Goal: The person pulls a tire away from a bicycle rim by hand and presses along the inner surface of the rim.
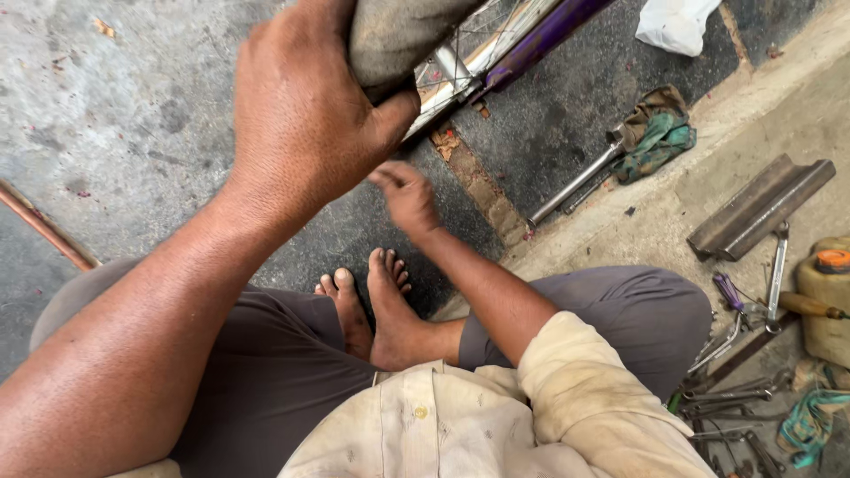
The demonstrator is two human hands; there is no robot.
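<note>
My left hand [301,115] is clamped on the grey tyre [398,35] still seated on the bicycle wheel rim [460,66], while my right hand [405,196] hangs loose and empty just below it, tools [753,354] lying untouched well off to the rim's right.

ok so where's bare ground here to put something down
Bare concrete left of the left hand, which grips the bicycle tyre. Bare ledge between the rag and the metal channel. Crowded at right: spanners and jerrycan.
</note>
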